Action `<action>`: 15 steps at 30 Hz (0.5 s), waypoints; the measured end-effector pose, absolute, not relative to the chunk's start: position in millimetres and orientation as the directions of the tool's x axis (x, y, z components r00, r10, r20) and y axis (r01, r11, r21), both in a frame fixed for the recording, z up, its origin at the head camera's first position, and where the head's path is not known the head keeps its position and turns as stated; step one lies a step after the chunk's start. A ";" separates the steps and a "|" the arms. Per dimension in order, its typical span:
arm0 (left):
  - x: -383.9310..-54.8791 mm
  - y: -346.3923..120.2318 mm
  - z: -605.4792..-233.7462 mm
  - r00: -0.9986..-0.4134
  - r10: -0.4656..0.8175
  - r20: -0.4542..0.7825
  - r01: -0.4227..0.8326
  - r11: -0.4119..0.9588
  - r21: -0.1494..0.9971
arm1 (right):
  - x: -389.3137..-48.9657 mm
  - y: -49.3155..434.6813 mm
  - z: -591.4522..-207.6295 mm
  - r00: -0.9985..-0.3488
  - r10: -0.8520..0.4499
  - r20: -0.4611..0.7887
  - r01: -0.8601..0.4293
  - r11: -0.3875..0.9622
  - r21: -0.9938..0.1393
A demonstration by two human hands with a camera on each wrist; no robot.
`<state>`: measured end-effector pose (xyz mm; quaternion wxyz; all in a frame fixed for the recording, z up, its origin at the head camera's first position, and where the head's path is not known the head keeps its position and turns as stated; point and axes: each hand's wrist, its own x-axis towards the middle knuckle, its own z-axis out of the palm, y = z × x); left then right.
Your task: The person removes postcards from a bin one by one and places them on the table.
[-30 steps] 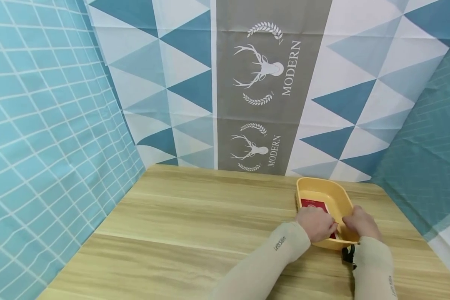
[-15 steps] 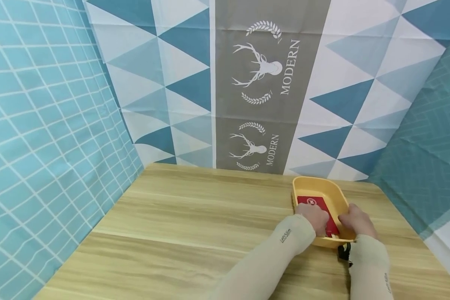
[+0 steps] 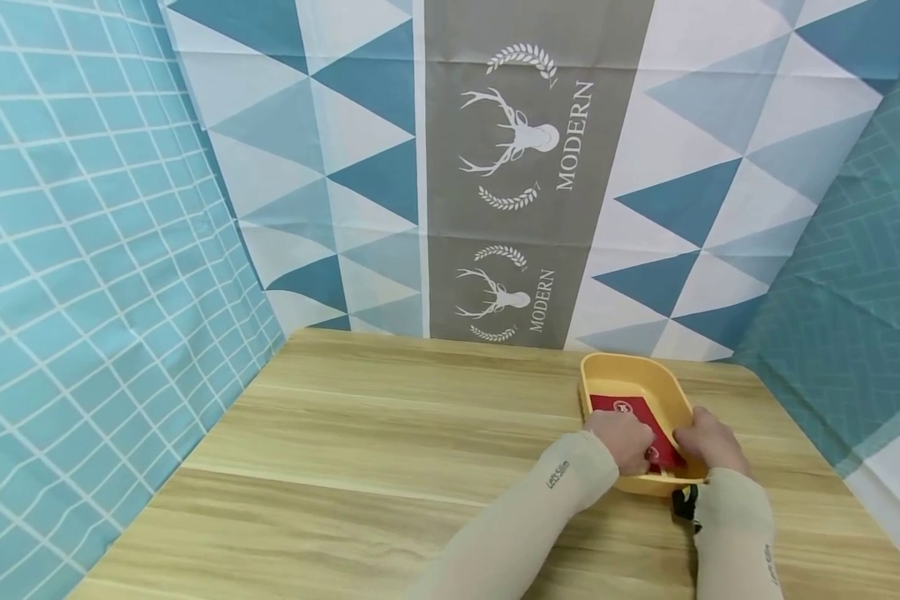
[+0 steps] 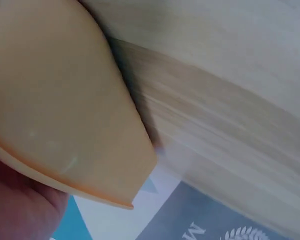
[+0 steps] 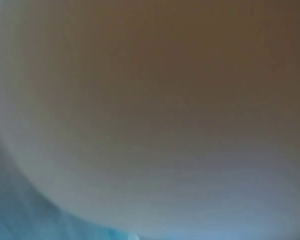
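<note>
A yellow plastic basin (image 3: 656,385) stands on the wooden table at the right, with a flat red packet (image 3: 667,452) bearing a white round logo lying inside. My left hand (image 3: 621,437) reaches over the left rim and covers part of the packet; its fingertips point down and are hidden, so I cannot tell whether they grip it. In the left wrist view the basin's outer wall (image 4: 65,95) fills the left side, with part of the hand beyond the rim. My right hand (image 3: 712,442) holds the right rim, thumb inside. The right wrist view is a blurred, close surface.
The wooden table (image 3: 390,433) spreads out to the left of the basin. A patterned curtain (image 3: 495,167) hangs behind it, with a blue tiled-print curtain (image 3: 97,275) at the left and a teal one (image 3: 862,250) at the right. A small black device (image 3: 685,503) sits by the right cuff.
My left hand has drawn slightly back to the left, uncovering more of the packet's lower right. The red packet lies flatter than one second ago. My right hand stays on the rim.
</note>
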<state>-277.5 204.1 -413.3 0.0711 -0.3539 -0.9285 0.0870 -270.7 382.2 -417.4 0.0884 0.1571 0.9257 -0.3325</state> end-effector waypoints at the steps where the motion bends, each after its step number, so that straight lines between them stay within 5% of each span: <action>1: -276.6 202.2 -414.2 -0.734 0.673 0.085 0.645 0.731 -0.223 | -270.4 381.7 -417.8 -0.936 0.225 -0.271 0.346 0.728 -0.591; 9: -267.2 193.6 -420.8 -0.586 0.686 0.431 0.566 0.727 -0.388 | -271.4 384.5 -415.7 -0.955 0.187 -0.229 0.287 0.769 -0.571; 15: -263.2 186.9 -420.6 -0.555 0.618 0.557 0.614 0.756 -0.227 | -271.2 387.3 -415.5 -0.958 0.165 -0.235 0.273 0.774 -0.571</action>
